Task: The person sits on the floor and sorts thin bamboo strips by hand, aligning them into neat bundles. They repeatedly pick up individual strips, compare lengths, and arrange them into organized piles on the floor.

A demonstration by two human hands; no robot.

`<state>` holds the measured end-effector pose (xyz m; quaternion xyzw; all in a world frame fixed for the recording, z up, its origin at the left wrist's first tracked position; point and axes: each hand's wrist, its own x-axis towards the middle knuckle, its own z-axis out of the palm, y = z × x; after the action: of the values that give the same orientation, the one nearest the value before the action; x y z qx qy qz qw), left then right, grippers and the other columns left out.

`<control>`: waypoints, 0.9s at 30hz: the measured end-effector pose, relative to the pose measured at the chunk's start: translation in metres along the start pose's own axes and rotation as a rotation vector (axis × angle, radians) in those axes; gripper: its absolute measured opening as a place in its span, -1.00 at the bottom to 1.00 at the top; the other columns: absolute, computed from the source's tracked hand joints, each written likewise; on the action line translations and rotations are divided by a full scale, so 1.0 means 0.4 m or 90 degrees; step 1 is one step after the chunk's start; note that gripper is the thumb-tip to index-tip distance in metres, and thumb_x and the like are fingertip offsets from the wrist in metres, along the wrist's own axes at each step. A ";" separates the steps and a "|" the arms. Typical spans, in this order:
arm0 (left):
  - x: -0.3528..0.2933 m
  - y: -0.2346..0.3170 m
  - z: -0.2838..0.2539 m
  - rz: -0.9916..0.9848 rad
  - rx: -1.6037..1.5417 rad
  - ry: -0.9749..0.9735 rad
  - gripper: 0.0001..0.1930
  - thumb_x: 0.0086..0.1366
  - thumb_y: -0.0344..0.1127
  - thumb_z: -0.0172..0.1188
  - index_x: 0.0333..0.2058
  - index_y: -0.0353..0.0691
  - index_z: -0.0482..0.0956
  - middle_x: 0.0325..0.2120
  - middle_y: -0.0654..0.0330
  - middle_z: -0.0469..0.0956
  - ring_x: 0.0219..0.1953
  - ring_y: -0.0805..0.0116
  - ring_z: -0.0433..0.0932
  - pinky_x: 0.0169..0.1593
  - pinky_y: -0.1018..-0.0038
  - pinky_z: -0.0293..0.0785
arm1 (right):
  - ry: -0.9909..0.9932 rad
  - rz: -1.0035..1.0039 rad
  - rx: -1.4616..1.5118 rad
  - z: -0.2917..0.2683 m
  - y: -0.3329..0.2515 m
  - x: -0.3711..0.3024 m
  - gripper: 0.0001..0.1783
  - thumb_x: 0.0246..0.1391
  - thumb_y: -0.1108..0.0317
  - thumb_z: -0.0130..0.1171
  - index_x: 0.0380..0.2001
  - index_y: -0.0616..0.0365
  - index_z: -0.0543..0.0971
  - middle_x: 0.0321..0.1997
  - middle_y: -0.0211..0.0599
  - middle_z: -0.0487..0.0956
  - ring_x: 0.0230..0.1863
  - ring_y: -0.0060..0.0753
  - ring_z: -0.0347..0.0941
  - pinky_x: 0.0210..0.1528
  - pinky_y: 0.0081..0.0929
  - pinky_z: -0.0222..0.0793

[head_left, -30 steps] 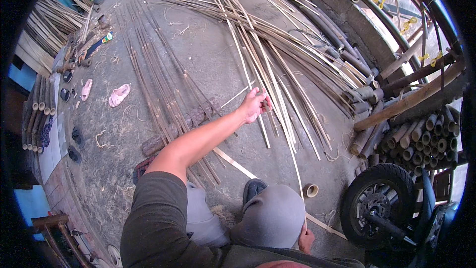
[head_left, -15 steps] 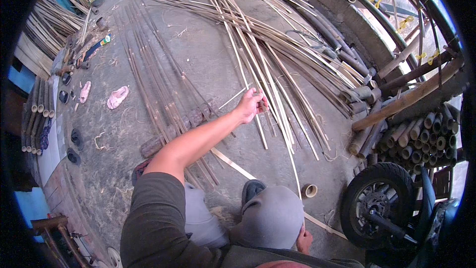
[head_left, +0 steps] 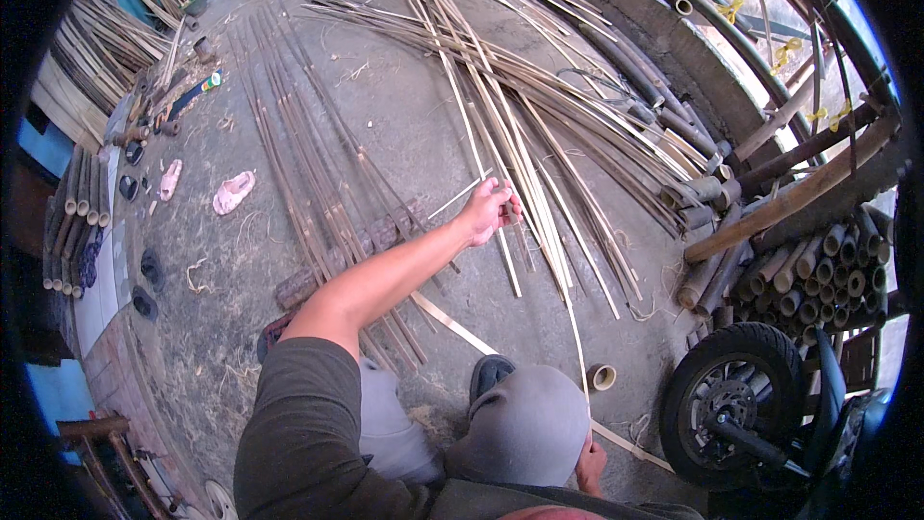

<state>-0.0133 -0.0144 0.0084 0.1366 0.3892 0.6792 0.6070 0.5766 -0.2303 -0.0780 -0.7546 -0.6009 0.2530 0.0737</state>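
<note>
My left hand reaches out over the ends of long split bamboo strips on the floor. Its fingers are curled in; whatever lies between them I cannot make out. A short pale strip passes close by that hand. Low in the picture, beside my right knee, my right hand is closed round a thin bamboo strip. This strip runs forward from the hand toward the pile, where its far end merges with others. Part of the right hand is hidden behind my knee.
Darker bamboo poles rest across a log at left. A motorcycle wheel, a cut bamboo ring and stacked bamboo tubes are at right. Pink slippers lie at far left.
The whole view has shifted slightly, with floor things a little lower in the picture. Both hands keep nearly the same places and closed fingers.
</note>
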 end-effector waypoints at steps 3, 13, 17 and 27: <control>0.000 0.004 0.005 -0.001 -0.008 -0.007 -0.81 0.42 -0.31 0.00 -0.04 -0.07 0.29 -0.34 0.22 0.47 -0.29 0.34 0.52 -0.19 0.32 0.58 | 0.010 -0.002 0.007 0.024 0.008 0.016 -0.40 0.17 -0.01 0.14 -0.71 0.33 0.45 -0.75 -0.07 0.33 -0.67 -0.24 0.24 -0.53 -0.17 0.14; -0.004 0.010 0.005 -0.003 -0.003 -0.022 -0.84 0.42 -0.30 -0.01 -0.06 -0.07 0.30 -0.34 0.23 0.47 -0.29 0.36 0.53 -0.18 0.32 0.59 | -0.003 -0.008 0.029 0.035 0.037 0.000 -0.37 0.15 0.00 0.17 -0.76 0.34 0.39 -0.79 -0.18 0.27 -0.68 -0.37 0.14 -0.58 -0.18 0.03; -0.002 0.008 -0.010 0.006 -0.019 -0.024 -0.84 0.41 -0.31 0.01 -0.08 -0.07 0.30 -0.34 0.23 0.47 -0.29 0.36 0.53 -0.18 0.32 0.59 | -0.031 0.005 0.032 0.011 -0.047 -0.019 -0.35 0.15 -0.04 0.16 -0.76 0.33 0.39 -0.79 -0.17 0.28 -0.67 -0.37 0.15 -0.57 -0.18 0.03; -0.008 0.015 0.000 0.007 0.001 -0.025 -0.84 0.41 -0.32 0.01 -0.07 -0.08 0.31 -0.34 0.22 0.47 -0.30 0.35 0.53 -0.16 0.31 0.59 | -0.011 -0.004 0.033 0.069 0.017 0.024 -0.36 0.17 -0.06 0.12 -0.72 0.33 0.44 -0.76 -0.09 0.33 -0.67 -0.30 0.19 -0.54 -0.15 0.10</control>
<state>-0.0169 -0.0171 0.0132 0.1524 0.3769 0.6798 0.6104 0.5710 -0.2283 -0.1076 -0.7482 -0.5974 0.2748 0.0885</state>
